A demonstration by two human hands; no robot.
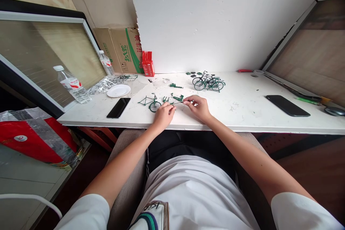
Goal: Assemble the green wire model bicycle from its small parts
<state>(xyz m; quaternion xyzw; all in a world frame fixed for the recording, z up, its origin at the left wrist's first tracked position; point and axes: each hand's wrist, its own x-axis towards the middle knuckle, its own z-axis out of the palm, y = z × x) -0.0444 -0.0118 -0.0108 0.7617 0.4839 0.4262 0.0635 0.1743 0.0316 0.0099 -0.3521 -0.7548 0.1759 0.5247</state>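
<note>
My left hand [163, 115] rests low over the table, its fingers pinched on one end of a thin dark green model bicycle part [176, 103]. Thumb and forefinger of my right hand [198, 107] close on the other end; the part's exact kind is too small to tell. Just left of my left hand lies a partly built green model bicycle frame [146, 100] with one front wheel [155, 106]. Loose green pieces [178, 98] lie just beyond my fingers, and another green piece [175, 86] sits farther back.
Assembled model bicycles [208, 82] stand at the back. To the left are a phone [118, 108], a white plate [118, 90], sprues [105, 84], water bottles [74, 86] and a red box [148, 65]. A black phone [287, 105] and a mouse [335, 111] lie right.
</note>
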